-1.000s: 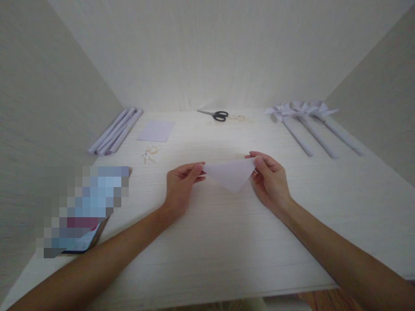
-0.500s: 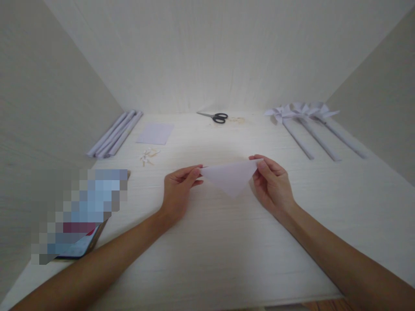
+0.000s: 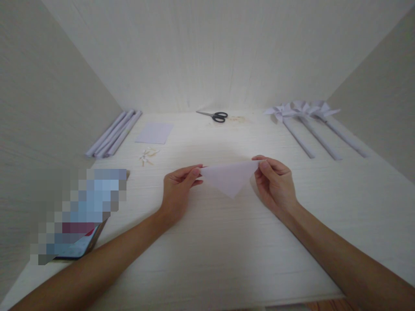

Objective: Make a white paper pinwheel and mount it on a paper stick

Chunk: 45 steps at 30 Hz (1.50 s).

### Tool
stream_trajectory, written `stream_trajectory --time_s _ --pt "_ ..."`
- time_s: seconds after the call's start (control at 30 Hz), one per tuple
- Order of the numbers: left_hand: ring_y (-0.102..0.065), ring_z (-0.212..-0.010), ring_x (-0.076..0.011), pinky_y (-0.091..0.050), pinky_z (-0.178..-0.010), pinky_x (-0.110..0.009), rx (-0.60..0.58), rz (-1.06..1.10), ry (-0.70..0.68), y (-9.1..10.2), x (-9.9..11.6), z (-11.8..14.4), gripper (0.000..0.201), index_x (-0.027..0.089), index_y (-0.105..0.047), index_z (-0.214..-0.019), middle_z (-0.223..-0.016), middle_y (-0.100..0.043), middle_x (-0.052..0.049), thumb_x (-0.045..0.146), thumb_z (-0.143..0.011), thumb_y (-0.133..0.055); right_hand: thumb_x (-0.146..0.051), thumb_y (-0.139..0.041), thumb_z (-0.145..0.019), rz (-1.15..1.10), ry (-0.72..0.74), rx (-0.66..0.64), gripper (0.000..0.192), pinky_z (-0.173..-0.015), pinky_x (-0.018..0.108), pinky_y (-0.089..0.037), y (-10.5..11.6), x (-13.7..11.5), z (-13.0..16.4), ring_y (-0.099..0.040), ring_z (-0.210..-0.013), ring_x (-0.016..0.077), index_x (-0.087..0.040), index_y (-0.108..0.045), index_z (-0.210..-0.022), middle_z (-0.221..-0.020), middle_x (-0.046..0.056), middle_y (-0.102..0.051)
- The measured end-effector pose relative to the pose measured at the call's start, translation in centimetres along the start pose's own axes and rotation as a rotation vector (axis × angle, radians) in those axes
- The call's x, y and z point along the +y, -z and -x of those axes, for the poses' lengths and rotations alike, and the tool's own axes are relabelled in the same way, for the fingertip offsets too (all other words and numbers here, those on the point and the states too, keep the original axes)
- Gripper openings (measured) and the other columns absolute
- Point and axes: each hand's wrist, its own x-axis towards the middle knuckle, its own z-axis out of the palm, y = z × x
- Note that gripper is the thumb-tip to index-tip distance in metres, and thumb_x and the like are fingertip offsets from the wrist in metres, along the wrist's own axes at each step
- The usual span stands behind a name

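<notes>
A sheet of pale paper (image 3: 231, 178), folded into a triangle, is stretched between my two hands with its point hanging toward me. My left hand (image 3: 180, 190) pinches the left corner between thumb and fingers. The right corner is gripped the same way by my right hand (image 3: 275, 181), the thumb lying on top. The long folded edge faces away from me and looks nearly straight. Both hands are just above the white table (image 3: 207, 250).
Rolled paper sticks (image 3: 114, 134) lie at the left, near a paper square (image 3: 154, 132) and several small sticks (image 3: 148, 156). Scissors (image 3: 218, 115) rest at the back. Three paper pinwheels (image 3: 306, 119) lie at right. A partly blurred phone (image 3: 76, 249) is at front left.
My right hand has shifted slightly to the right at its corner of the folded paper. My left hand stays in place, still pinching the other corner.
</notes>
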Motion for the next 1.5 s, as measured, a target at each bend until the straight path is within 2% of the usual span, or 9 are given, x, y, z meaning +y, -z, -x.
stream_trajectory --time_s 0.27,0.5,0.7,0.93,1.23,1.37,1.5 --pt "-0.059 -0.065 -0.0086 -0.050 -0.056 -0.018 -0.005 0.004 -0.004 0.05 -0.06 0.02 0.016 0.019 -0.069 -0.072 -0.077 -0.068 -0.003 0.030 -0.060 -0.067 -0.022 -0.067 -0.060 0.022 0.018 0.000 0.002 -0.064 0.025 -0.050 -0.11 -0.08 0.00 -0.058 -0.063 0.0094 -0.023 -0.065 -0.060 -0.072 -0.002 -0.065" --pt "-0.059 -0.066 -0.0095 -0.051 -0.057 -0.019 0.000 0.001 0.004 0.04 -0.04 0.02 0.016 0.019 -0.069 -0.073 -0.076 -0.068 -0.003 0.029 -0.060 -0.066 -0.020 -0.063 -0.064 0.039 0.046 -0.018 0.006 -0.066 0.025 -0.049 0.07 0.10 -0.07 -0.058 -0.065 0.0090 -0.025 -0.066 -0.063 -0.073 -0.003 -0.066" --pt "-0.059 -0.064 -0.0078 -0.050 -0.055 -0.016 -0.004 0.020 -0.005 0.02 -0.08 0.01 0.012 0.020 -0.069 -0.071 -0.075 -0.068 -0.002 0.027 -0.061 -0.067 -0.017 -0.064 -0.063 -0.016 0.022 -0.020 0.008 -0.063 0.020 -0.049 0.06 -0.03 -0.05 -0.058 -0.064 0.0073 -0.024 -0.067 -0.062 -0.072 -0.003 -0.066" --pt "-0.059 -0.064 -0.0082 -0.051 -0.055 -0.017 -0.011 0.037 -0.012 0.08 -0.12 0.03 0.012 0.020 -0.069 -0.071 -0.075 -0.068 -0.002 0.026 -0.061 -0.066 -0.016 -0.065 -0.061 -0.023 0.002 0.008 0.007 -0.063 0.022 -0.049 0.05 -0.01 -0.11 -0.058 -0.065 0.0084 -0.023 -0.066 -0.062 -0.072 -0.002 -0.066" --pt "-0.060 -0.065 -0.0093 -0.053 -0.063 -0.022 0.005 -0.045 -0.106 -0.09 -0.13 0.10 0.013 0.018 -0.068 -0.071 -0.074 -0.068 -0.002 0.027 -0.063 -0.064 -0.015 -0.065 -0.062 -0.023 -0.035 0.012 0.006 -0.054 0.015 -0.045 0.34 0.63 -0.49 -0.055 -0.060 0.0048 -0.020 -0.066 -0.060 -0.068 -0.002 -0.065" --pt "-0.059 -0.060 -0.0086 -0.053 -0.064 -0.024 0.014 -0.091 -0.128 -0.04 -0.09 0.16 0.015 0.016 -0.067 -0.071 -0.068 -0.067 -0.001 0.029 -0.063 -0.064 -0.013 -0.064 -0.063 0.011 -0.031 0.042 0.007 -0.059 0.015 -0.045 0.28 0.79 -0.44 -0.056 -0.061 0.0048 -0.018 -0.065 -0.060 -0.065 -0.003 -0.065" --pt "-0.059 -0.062 -0.0087 -0.052 -0.065 -0.024 -0.046 -0.059 -0.092 -0.06 -0.12 0.11 0.014 0.015 -0.065 -0.068 -0.067 -0.065 -0.001 0.029 -0.066 -0.062 -0.015 -0.062 -0.066 0.038 -0.029 0.005 0.008 -0.066 0.021 -0.048 0.10 0.62 -0.24 -0.059 -0.064 0.0076 -0.016 -0.062 -0.059 -0.065 0.000 -0.066"
